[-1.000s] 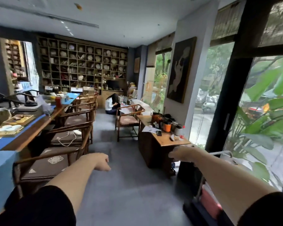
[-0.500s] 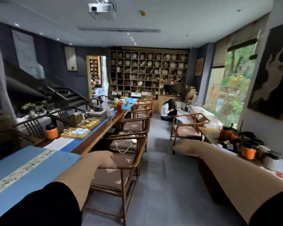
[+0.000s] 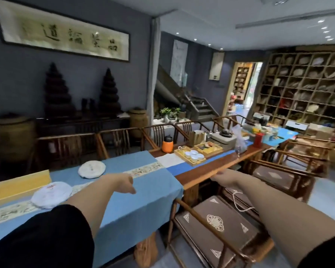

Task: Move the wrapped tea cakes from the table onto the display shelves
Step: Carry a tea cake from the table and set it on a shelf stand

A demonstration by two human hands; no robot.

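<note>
Both round white paper-wrapped tea cakes lay on the blue-clothed worktop at lower left, nearer my left hand; both hands, right hand included, hung loosely curled, empty

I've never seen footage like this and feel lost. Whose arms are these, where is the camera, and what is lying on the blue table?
There is no machine here: a person wears a wide-angle camera on the head, so you see their own arms reaching forward. The left hand and right hand both hold nothing. On the blue tablecloth lie two round paper-wrapped tea cakes, the near one and the far one, beside a yellow box. Further along stands a tray of white cups. The display shelves fill the far wall at right.
</note>
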